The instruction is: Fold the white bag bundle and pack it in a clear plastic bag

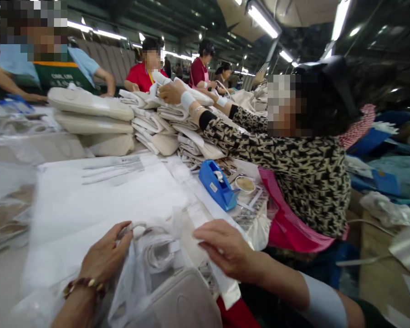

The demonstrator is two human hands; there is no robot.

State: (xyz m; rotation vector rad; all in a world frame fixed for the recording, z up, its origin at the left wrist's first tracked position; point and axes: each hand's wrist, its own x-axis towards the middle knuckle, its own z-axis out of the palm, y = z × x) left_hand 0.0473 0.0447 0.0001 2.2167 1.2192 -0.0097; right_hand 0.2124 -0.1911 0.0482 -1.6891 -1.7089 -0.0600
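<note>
My left hand (104,255) grips the edge of a clear plastic bag (136,269) near the table's front, its fingers curled on the film. My right hand (225,248) pinches the bag's other side, next to a white paper strip. A beige padded item (184,300) with white rolled straps (157,250) lies partly inside the bag between my hands. Under it is a stack of flat white plastic bags (99,196).
A blue tape dispenser (217,184) sits right of the bags. Stacks of beige padded items (89,118) fill the far side of the table. A co-worker in a patterned top (294,168) leans in from the right; other people work farther back.
</note>
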